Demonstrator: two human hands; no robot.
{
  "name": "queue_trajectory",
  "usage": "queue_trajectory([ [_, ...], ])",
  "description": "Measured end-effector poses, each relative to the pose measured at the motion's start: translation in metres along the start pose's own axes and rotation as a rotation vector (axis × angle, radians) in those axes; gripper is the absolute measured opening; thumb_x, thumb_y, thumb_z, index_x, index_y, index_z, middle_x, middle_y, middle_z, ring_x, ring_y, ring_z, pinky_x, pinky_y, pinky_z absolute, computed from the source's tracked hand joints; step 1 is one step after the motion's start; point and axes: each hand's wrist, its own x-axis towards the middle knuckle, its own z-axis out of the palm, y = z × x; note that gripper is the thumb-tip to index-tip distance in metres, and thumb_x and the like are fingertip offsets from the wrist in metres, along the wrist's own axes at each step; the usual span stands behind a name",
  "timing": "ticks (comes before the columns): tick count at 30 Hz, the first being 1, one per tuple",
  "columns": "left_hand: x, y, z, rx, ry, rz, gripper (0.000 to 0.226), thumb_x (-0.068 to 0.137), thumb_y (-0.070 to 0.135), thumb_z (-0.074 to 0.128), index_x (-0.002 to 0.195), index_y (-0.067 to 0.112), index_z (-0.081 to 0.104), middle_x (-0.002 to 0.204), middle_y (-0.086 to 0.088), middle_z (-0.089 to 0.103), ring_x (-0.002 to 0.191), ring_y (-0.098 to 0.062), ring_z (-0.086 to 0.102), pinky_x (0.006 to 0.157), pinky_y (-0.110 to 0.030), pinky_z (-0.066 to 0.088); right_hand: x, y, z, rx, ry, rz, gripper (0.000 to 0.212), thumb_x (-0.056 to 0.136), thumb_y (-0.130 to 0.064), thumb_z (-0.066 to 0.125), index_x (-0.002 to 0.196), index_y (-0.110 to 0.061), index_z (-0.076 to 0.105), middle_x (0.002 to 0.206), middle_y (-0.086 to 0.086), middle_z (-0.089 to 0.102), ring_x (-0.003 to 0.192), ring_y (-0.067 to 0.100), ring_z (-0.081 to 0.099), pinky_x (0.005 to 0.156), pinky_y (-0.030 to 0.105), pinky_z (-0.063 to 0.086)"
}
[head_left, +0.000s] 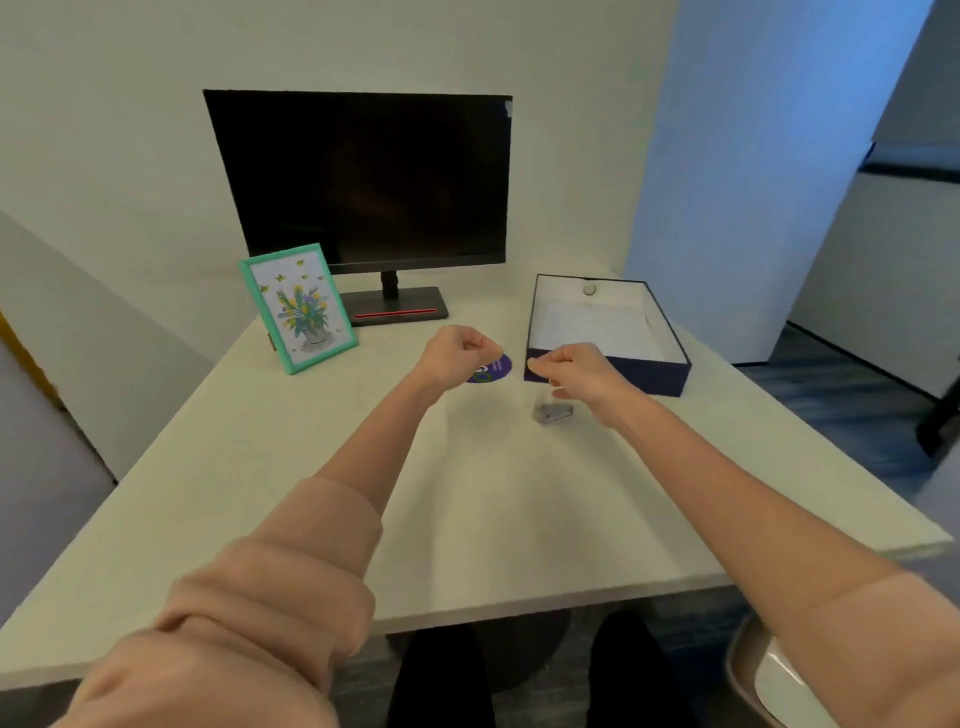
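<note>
Pale walls and a white rectangular tabletop (208, 467) are filling the frame. A black flat-screen monitor (363, 176) is standing at upper centre, a teal-framed flower picture (298, 306) is leaning at its lower left, and an open navy cardboard box with a white lining (649, 374) is sitting at centre right.

Both hands are hovering over the middle of the table. The left hand (457, 351) is curling its fingers into a loose fist, thumb meeting forefinger. The right hand (569, 369) is doing the same, with its pinched fingertips pointing toward the left of the frame. Nothing is showing inside either pinch.

A small grey metal object (553, 413) is lying on the table just below the right hand in the frame, close beside the wrist, with its long axis running roughly left to right. A round purple disc (493, 369) is lying flat between the two hands, partly covered by the left one.

The grey object is sitting nearer the right hand, so that hand is looking better placed to drop onto it and close across its short side. The left hand would be reaching over the disc.
</note>
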Motion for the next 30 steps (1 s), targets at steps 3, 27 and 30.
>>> queue_trajectory([
  [3,-0.001,0.038,0.053,0.0,-0.104,0.097,0.013,0.088,0.021,0.064,0.092,0.01,0.067,0.084,0.0,0.062,0.08,-0.014,0.055,0.066,-0.022,0.043,-0.016,0.014,-0.056,0.015,0.092,0.006,0.024,0.09,-0.024,0.064,0.102,-0.003,0.064,0.091,0.001,0.058,0.095,0.018,0.054,0.09,0.035,0.051],
  [27,-0.14,0.142,0.473,-0.082,-0.848,-0.039,0.016,0.089,0.002,0.047,0.079,0.008,0.058,0.084,-0.012,0.068,0.075,-0.027,0.068,0.082,-0.04,0.059,-0.166,0.261,-0.325,0.143,0.847,0.48,0.035,0.089,-0.015,0.063,0.06,-0.015,0.043,0.062,0.002,0.041,0.062,0.017,0.039,0.071,0.034,0.04],
  [30,-0.127,0.093,0.513,0.079,-0.813,-0.102,0.021,0.087,0.01,0.051,0.1,0.001,0.065,0.103,-0.016,0.071,0.094,-0.03,0.069,0.083,-0.042,0.059,-0.157,0.311,-0.319,0.122,0.777,0.578,0.04,0.089,-0.015,0.063,0.056,-0.016,0.039,0.058,0.001,0.037,0.058,0.015,0.035,0.064,0.032,0.036],
])
